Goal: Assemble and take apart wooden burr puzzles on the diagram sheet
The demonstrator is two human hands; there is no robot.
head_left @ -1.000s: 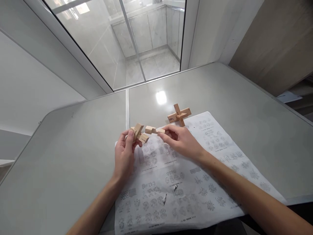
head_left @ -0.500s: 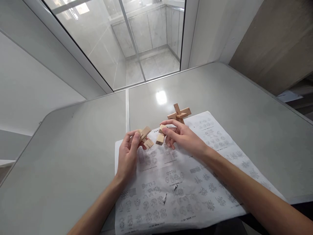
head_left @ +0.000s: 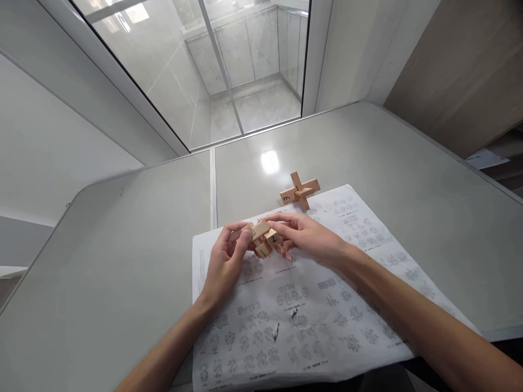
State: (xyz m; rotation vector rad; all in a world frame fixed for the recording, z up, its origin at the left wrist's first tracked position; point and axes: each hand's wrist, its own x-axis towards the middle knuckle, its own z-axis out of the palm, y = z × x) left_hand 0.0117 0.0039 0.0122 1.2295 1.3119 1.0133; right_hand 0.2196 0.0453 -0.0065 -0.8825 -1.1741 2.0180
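Observation:
Light wooden puzzle pieces (head_left: 260, 231) meet between my two hands above a printed sheet. My left hand (head_left: 229, 245) is closed on the pieces at the left, its thumb pressing on top. My right hand (head_left: 302, 234) pinches a wooden puzzle piece (head_left: 272, 237) marked with a "2" between thumb and fingers. A "1" shows on the lower end of the joined pieces. Whether they interlock or only touch, I cannot tell. Beyond my hands, a darker cross-shaped wooden puzzle (head_left: 300, 191) with a numbered end rests at the sheet's far edge.
The large paper sheet (head_left: 318, 348) with printed diagrams lies under my hands, with two small tears near its middle. It covers part of the grey table (head_left: 392, 158). A glass pane (head_left: 171, 81) in a frame stands behind the table, and a seam runs across the tabletop.
My left hand has moved right, bringing its wooden pieces against the one in my right hand. Earlier a gap lay between them. The cross-shaped puzzle has stayed put.

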